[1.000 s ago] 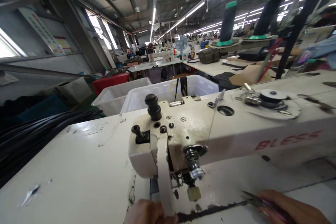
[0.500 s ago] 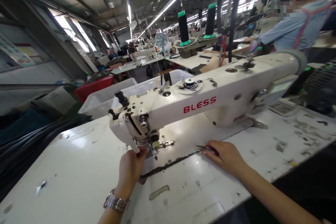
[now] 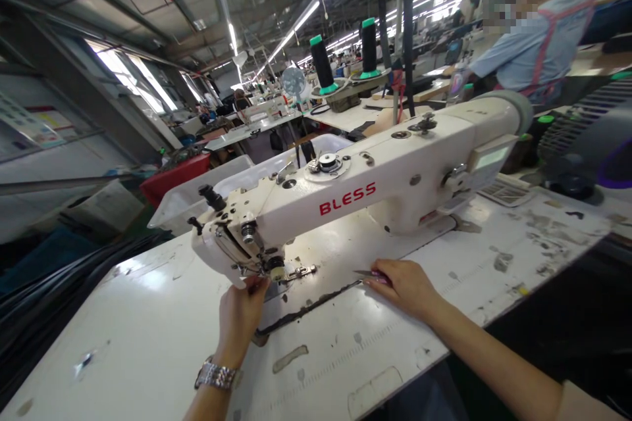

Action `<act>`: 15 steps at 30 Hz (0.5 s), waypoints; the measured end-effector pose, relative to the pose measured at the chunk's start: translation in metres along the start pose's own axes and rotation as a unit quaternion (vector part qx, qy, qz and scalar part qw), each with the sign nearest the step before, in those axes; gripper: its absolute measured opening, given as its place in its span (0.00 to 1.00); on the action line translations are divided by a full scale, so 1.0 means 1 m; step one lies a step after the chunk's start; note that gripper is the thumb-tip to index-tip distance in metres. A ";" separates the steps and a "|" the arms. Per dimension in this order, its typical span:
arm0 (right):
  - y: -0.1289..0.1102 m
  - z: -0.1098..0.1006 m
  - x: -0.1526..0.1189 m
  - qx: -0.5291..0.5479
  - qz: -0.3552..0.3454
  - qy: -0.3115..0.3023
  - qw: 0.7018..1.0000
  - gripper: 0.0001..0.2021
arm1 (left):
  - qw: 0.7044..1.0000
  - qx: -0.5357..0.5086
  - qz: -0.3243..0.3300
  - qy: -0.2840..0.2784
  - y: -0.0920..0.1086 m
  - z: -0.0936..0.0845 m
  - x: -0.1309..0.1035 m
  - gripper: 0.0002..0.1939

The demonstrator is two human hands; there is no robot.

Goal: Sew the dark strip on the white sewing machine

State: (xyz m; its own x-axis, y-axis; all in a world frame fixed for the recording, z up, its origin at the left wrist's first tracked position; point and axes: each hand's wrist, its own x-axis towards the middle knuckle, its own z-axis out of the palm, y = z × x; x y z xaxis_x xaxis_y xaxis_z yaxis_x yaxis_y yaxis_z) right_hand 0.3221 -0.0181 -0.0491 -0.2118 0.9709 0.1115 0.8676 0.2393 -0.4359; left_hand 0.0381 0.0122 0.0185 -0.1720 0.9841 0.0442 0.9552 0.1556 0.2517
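- The snips (image 3: 364,272) lie low over the desk (image 3: 148,316), in front of the sewing machine (image 3: 395,177), with their points aimed toward its needle end.
- The right grip (image 3: 407,286) is closed round the handles of the snips; how far apart the 2 blades stand is too small to tell. A light hold close to the pivot would probably give the finest control.
- The left grip (image 3: 239,312) is nearly closed, fingertips drawn together at the machine's needle end; I cannot tell whether anything fine, such as a thread, is between them.
- That spot is cramped, so small finger movements, with the wrist low in front of the machine, seem wiser than a reach from the shoulder. Fingertips are best clear of the needle and away from any foot control.
- The pale yellowish knob (image 3: 277,273) and the metal guide (image 3: 302,272) sit right beside the needle end; a sleeve, the watch (image 3: 217,375) or a blade tip could snag there.
- The dark slit (image 3: 311,307) in the desk runs in front of the machine, between the 2 hands; snip points slid flat across it might catch, so a slight lift looks safer.
- On top of the machine sits the bobbin winder (image 3: 327,161); behind are the 2 black thread cones (image 3: 323,66) and a white bin (image 3: 182,194).
- Beyond the machine's far end a person in blue (image 3: 518,52) is well apart from the work.
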 end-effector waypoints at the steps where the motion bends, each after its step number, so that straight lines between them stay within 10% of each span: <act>1: 0.000 0.000 0.000 0.000 0.000 0.000 1.000 0.17 | 1.000 0.000 -0.001 0.001 0.000 0.000 0.000 0.11; 15: 0.001 0.002 -0.001 0.019 0.006 0.011 1.000 0.15 | 0.995 -0.083 -0.049 0.026 -0.003 0.011 0.006 0.14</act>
State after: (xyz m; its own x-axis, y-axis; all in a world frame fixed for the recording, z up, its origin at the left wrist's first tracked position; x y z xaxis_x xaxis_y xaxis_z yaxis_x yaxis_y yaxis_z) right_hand 0.3218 -0.0185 -0.0510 -0.1913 0.9735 0.1256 0.8525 0.2282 -0.4702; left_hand 0.0371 0.0183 0.0071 -0.2792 0.9583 0.0604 0.8806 0.2305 0.4140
